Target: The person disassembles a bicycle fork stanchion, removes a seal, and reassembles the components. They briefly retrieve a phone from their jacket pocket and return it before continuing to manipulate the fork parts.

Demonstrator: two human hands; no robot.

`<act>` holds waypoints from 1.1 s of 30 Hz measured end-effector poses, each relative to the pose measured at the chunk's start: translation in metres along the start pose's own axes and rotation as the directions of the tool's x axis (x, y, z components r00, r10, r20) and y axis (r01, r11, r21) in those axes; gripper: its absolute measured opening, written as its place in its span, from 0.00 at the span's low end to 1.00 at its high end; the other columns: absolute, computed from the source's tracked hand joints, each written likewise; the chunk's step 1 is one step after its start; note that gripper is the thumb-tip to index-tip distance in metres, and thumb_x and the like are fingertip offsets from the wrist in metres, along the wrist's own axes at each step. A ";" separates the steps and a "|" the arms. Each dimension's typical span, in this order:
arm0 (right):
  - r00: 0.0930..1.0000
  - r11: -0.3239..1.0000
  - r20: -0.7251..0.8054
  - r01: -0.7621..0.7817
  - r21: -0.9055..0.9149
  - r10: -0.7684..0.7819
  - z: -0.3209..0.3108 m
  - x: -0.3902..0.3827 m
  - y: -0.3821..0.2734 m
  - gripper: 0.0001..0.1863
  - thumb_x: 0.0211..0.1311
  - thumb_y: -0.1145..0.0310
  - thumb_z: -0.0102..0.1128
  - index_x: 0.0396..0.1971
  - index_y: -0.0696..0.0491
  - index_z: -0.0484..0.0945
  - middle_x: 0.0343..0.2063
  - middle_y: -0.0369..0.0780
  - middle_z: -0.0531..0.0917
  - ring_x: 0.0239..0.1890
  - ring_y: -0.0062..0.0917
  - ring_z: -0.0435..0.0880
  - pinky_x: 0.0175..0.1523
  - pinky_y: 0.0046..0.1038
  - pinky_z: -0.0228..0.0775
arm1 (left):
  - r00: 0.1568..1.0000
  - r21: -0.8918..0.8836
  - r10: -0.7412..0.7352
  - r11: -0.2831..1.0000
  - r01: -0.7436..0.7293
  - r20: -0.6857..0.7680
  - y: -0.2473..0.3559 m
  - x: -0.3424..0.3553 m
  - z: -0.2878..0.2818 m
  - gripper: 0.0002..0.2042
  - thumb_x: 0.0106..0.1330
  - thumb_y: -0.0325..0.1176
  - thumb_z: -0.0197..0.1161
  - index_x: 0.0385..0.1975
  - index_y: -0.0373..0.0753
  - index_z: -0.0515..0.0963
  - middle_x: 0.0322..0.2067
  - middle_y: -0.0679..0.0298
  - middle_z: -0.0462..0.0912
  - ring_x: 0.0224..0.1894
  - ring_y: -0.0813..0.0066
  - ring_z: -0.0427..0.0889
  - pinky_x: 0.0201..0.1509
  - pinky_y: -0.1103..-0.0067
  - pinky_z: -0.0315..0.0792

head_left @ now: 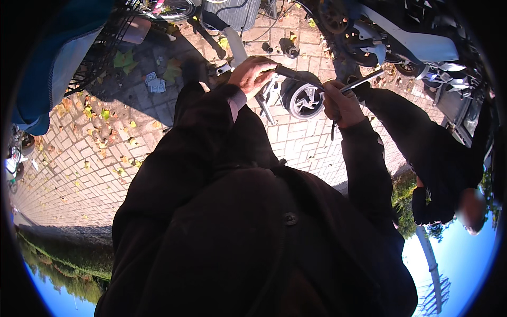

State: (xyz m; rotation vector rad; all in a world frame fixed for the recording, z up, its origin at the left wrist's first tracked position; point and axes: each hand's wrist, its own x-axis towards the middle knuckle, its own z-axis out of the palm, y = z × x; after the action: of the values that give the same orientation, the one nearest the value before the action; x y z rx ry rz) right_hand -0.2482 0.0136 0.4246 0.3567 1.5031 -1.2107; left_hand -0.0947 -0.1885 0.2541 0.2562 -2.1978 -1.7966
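My left hand (252, 77) is closed at the left end of a dark bar (298, 75), which slants down to the right. My right hand (341, 103) wraps round the far part of the bar. A shiny metal rod (364, 80) runs out beyond my right hand toward the upper right; whether it is one piece with the dark bar I cannot tell. A thin dark strip (332, 131) hangs below the right fingers. Beneath the bar, a small spoked wheel (306, 101) with a black tyre lies beside white frame parts (272, 95).
A ribbed grey deck (240, 13) and white tube (236, 46) are ahead. Two small round parts (292, 51) sit on the brick paving (306, 142). Cards (155, 83) lie left. Scooters (417, 45) stand at right, near another person (428, 127) in dark clothes.
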 end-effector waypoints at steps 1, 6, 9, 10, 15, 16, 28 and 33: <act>0.995 0.984 -0.086 0.029 -0.175 -0.045 0.002 0.002 -0.003 0.08 0.71 0.64 0.63 0.37 0.53 0.79 0.16 0.28 0.71 0.13 0.09 0.62 0.18 0.18 0.49 | 0.998 0.004 -0.061 0.998 0.061 0.028 0.002 0.001 -0.001 0.11 0.65 0.32 0.66 0.45 0.40 0.83 0.41 0.56 0.85 0.45 0.54 0.82 0.48 0.67 0.76; 0.927 0.785 -0.060 0.279 -0.553 -0.371 0.017 0.006 -0.009 0.09 0.66 0.65 0.68 0.36 0.56 0.82 0.23 0.30 0.80 0.27 0.11 0.75 0.33 0.18 0.65 | 0.962 -0.115 -0.224 0.963 0.243 0.154 0.008 0.005 -0.003 0.13 0.65 0.32 0.67 0.47 0.38 0.82 0.42 0.55 0.84 0.46 0.56 0.83 0.49 0.69 0.79; 0.958 0.636 -0.079 0.121 -0.762 -0.276 0.024 0.002 -0.017 0.09 0.68 0.66 0.67 0.37 0.58 0.81 0.29 0.31 0.82 0.34 0.11 0.76 0.42 0.19 0.68 | 0.927 -0.079 -0.342 0.931 0.357 0.156 0.007 0.002 -0.004 0.15 0.64 0.33 0.68 0.48 0.35 0.81 0.46 0.54 0.83 0.46 0.57 0.84 0.52 0.71 0.80; 0.959 0.612 -0.041 0.145 -0.777 -0.279 0.026 0.000 -0.020 0.10 0.68 0.66 0.67 0.37 0.58 0.81 0.28 0.32 0.82 0.34 0.11 0.76 0.41 0.19 0.68 | 0.929 -0.076 -0.332 0.935 0.347 0.162 0.006 0.001 -0.003 0.16 0.64 0.33 0.69 0.49 0.34 0.80 0.48 0.53 0.82 0.46 0.59 0.85 0.51 0.72 0.82; 0.949 0.491 0.013 0.176 -0.853 -0.316 0.038 -0.004 -0.030 0.09 0.68 0.66 0.66 0.38 0.57 0.81 0.23 0.35 0.82 0.30 0.12 0.77 0.37 0.22 0.70 | 0.945 -0.014 -0.301 0.952 0.305 0.128 0.002 0.000 -0.001 0.16 0.63 0.37 0.70 0.47 0.37 0.82 0.41 0.54 0.84 0.45 0.55 0.83 0.49 0.68 0.78; 0.949 0.464 0.012 0.166 -0.870 -0.316 0.039 -0.004 -0.031 0.09 0.68 0.65 0.66 0.38 0.56 0.81 0.23 0.35 0.82 0.30 0.13 0.78 0.37 0.22 0.70 | 0.954 -0.031 -0.279 0.958 0.283 0.109 0.002 0.000 0.000 0.16 0.63 0.38 0.70 0.46 0.37 0.82 0.40 0.54 0.85 0.45 0.54 0.83 0.48 0.67 0.77; 0.885 0.122 0.197 0.271 -0.955 -0.423 0.061 -0.003 -0.046 0.09 0.64 0.64 0.69 0.38 0.51 0.82 0.28 0.40 0.86 0.30 0.30 0.87 0.34 0.28 0.75 | 0.970 -0.037 -0.229 0.972 0.232 0.086 -0.009 0.001 0.002 0.14 0.62 0.40 0.71 0.42 0.40 0.83 0.38 0.57 0.84 0.45 0.55 0.82 0.48 0.66 0.76; 0.742 -0.194 0.489 0.454 -0.870 -0.458 0.073 -0.001 -0.057 0.09 0.59 0.67 0.70 0.38 0.49 0.82 0.27 0.42 0.85 0.31 0.38 0.86 0.34 0.32 0.76 | 0.957 0.010 -0.250 0.968 0.251 0.148 -0.010 0.000 0.001 0.12 0.62 0.38 0.71 0.42 0.40 0.83 0.38 0.57 0.84 0.45 0.55 0.82 0.48 0.66 0.75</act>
State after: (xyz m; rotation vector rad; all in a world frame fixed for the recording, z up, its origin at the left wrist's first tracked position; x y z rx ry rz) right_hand -0.2506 -0.0700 0.4637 -1.3792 2.1813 -0.2410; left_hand -0.0954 -0.1901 0.2439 0.4307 -2.3484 -2.0161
